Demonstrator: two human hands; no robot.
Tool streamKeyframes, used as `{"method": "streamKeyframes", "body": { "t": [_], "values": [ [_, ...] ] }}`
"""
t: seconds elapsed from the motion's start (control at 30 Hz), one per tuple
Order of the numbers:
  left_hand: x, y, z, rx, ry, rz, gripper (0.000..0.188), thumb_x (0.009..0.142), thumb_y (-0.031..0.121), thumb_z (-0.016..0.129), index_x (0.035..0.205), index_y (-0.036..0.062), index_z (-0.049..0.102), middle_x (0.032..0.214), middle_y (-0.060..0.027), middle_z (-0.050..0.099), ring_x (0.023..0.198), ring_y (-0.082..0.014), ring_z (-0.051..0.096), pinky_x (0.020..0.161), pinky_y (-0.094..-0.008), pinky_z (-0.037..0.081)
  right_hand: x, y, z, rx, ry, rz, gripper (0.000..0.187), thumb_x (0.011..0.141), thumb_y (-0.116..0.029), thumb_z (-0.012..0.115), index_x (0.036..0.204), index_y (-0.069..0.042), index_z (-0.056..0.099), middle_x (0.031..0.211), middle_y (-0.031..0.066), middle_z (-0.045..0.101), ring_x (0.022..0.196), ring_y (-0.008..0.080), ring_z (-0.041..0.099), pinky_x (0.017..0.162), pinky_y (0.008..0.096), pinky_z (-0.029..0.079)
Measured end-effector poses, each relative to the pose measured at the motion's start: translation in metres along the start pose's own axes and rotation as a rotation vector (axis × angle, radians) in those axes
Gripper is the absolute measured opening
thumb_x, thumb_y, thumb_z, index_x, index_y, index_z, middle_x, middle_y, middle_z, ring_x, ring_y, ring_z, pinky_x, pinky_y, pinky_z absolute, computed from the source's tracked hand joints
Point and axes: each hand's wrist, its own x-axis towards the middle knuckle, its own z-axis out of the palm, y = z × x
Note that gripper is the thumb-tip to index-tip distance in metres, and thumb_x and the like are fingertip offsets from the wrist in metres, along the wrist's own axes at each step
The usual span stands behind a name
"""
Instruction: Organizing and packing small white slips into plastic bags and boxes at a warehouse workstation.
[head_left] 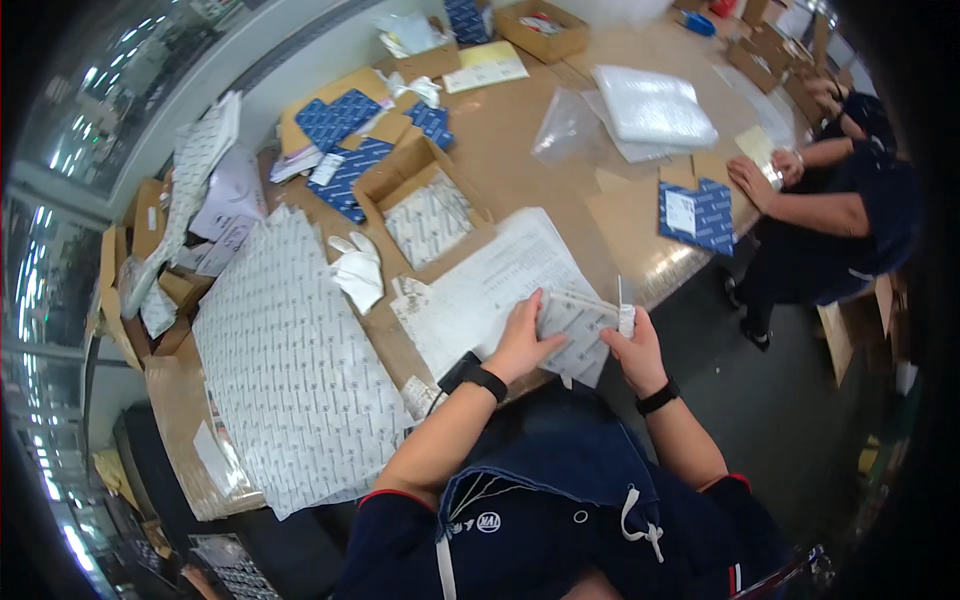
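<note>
Near the table's front edge, my left hand (522,345) grips a flat packet (580,342) wrapped in white paper with a small repeated print, thumb on top. My right hand (640,358) is closed around a knife (626,318) with a white-wrapped handle, its thin blade pointing up and away from me. The right thumb is close to the packet's right edge; whether it touches cannot be told. Under and beyond the packet lie large white printed sheets (500,275), stained in places.
At left spreads a stack of patterned wrapping paper (290,380), with white gloves (357,272) beside it. Beyond stands an open cardboard box (408,262) of wrapped packets. Clear plastic bags (655,108) lie farther back. At right, a co-worker's hands (755,180) rest near a blue patterned carton (695,215).
</note>
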Motion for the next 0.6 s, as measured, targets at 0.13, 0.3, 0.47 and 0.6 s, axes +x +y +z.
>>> {"method": "streamKeyframes", "body": {
  "t": [0.13, 0.3, 0.47, 0.6],
  "values": [
    [-0.01, 0.018, -0.017, -0.323, -0.027, -0.015, 0.06, 0.079, 0.012, 0.062, 0.126, -0.0067, 0.03, 0.121, -0.0218, 0.048, 0.115, -0.0267, 0.046, 0.097, -0.0335, 0.036, 0.015, -0.029, 0.014, 0.046, -0.108, -0.047, 0.033, 0.077, 0.001, 0.062, 0.106, -0.002, 0.046, 0.084, 0.0012, 0.056, 0.061, 0.0047, 0.048, 0.051, 0.0177, 0.038],
    [-0.005, 0.03, -0.079, -0.637, 0.101, -0.138, 0.044, 0.082, 0.002, 0.058, 0.12, -0.0033, 0.037, 0.114, -0.0113, 0.052, 0.104, -0.0151, 0.05, 0.09, -0.0288, 0.041, 0.044, -0.064, 0.064, -0.054, -0.178, -0.094, 0.027, 0.079, -0.005, 0.063, 0.102, -0.006, 0.048, 0.075, -0.0041, 0.051, 0.056, 0.0025, 0.043, 0.047, 0.0167, 0.035],
    [0.028, 0.035, -0.166, -0.521, 0.653, -0.039, 0.041, 0.078, 0.0, 0.056, 0.116, -0.0026, 0.041, 0.109, -0.014, 0.056, 0.099, -0.0192, 0.055, 0.085, -0.0293, 0.044, 0.074, -0.059, 0.082, -0.079, -0.222, -0.148, 0.02, 0.082, -0.008, 0.06, 0.098, -0.007, 0.049, 0.07, -0.0057, 0.045, 0.053, 0.0019, 0.04, 0.044, 0.0177, 0.031],
    [0.066, 0.054, -0.182, 0.095, 0.724, -0.393, 0.03, 0.076, 0.007, 0.052, 0.101, -0.0043, 0.042, 0.097, -0.0307, 0.055, 0.095, -0.0435, 0.053, 0.084, -0.0447, 0.042, 0.093, -0.027, 0.062, -0.224, -0.214, -0.123, 0.016, 0.08, -0.006, 0.059, 0.092, -0.008, 0.049, 0.066, -0.0057, 0.044, 0.05, 0.0022, 0.038, 0.042, 0.0185, 0.029]
  ]
}}
